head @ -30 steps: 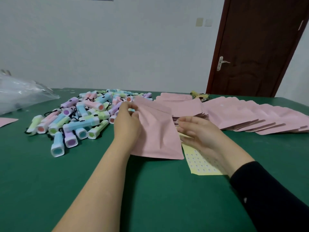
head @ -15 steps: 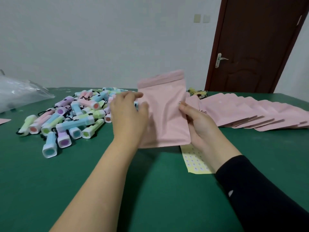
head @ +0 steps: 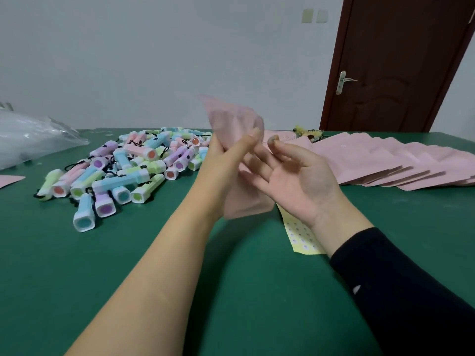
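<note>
My left hand [head: 226, 160] grips a pink pouch [head: 232, 119] and holds it above the green table [head: 231, 291]; the pouch is blurred with motion. Beside it, my right hand [head: 293, 181] is palm up with its fingers spread and loosely bent, and its fingertips lie close to the pouch. A heap of small pastel flashlights [head: 123, 170] lies to the left of my hands. Under my right wrist sits a yellow sticker sheet [head: 300, 235].
A fanned row of pink pouches [head: 385, 163] stretches across the table's right side. A clear plastic bag [head: 28, 140] lies at the far left, with a pink scrap [head: 10, 179] below it. A dark brown door [head: 401, 62] stands behind.
The pouch rose off the table and is now tilted and swinging in my left hand. My right hand let go of its edge and turned palm up.
</note>
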`<state>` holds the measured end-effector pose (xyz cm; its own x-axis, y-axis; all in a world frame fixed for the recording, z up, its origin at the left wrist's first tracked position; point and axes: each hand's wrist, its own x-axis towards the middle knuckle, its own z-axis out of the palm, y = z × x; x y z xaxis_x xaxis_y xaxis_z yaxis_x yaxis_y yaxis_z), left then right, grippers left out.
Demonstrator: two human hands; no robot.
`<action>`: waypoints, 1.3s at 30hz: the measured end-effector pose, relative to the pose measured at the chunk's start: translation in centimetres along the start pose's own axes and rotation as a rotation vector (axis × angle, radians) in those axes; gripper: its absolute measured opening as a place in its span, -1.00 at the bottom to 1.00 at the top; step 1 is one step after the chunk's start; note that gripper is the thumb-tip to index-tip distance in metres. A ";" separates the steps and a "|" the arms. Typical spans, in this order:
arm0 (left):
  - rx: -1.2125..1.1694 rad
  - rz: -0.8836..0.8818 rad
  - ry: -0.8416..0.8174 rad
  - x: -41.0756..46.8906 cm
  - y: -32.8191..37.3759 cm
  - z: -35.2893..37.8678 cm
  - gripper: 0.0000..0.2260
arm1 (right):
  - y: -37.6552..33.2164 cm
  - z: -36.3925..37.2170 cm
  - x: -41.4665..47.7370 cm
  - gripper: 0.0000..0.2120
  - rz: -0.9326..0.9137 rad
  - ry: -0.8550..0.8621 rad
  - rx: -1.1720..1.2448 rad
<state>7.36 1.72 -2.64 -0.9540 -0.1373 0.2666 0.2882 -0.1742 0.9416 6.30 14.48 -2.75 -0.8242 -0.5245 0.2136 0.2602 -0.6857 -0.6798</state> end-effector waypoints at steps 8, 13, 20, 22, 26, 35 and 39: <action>-0.338 -0.280 -0.008 0.5 0.6 -2.5 -0.84 | -2.0 -1.3 0.4 -0.92 -0.181 0.318 -0.204; -0.340 -0.307 -0.144 0.9 -0.1 -3.8 -0.77 | -2.7 -2.5 0.1 -0.91 -0.245 0.448 -0.711; -0.332 -0.333 -0.277 0.6 0.0 -4.1 -0.83 | -2.3 -2.3 -0.1 -0.85 -0.265 0.327 -0.985; -0.353 -0.333 -0.321 0.5 0.0 -4.0 -0.79 | -2.2 -2.3 -0.1 -0.83 -0.273 0.335 -1.027; -0.388 -0.336 -0.348 0.3 -0.1 -3.8 -0.73 | -2.0 -2.0 -0.1 -0.77 -0.340 0.335 -1.200; -0.368 -0.361 -0.353 0.1 0.0 -3.7 -0.69 | -2.0 -1.9 -0.5 -0.85 -0.406 0.368 -1.512; -0.359 -0.367 -0.344 0.0 0.2 -3.6 -0.67 | -2.0 -1.5 -0.6 -0.85 -0.412 0.379 -1.524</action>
<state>7.76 -1.78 -3.19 -0.9511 0.3054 0.0457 -0.1111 -0.4763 0.8722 5.54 16.95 -2.62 -0.8380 -0.1359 0.5284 -0.5206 0.4890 -0.6999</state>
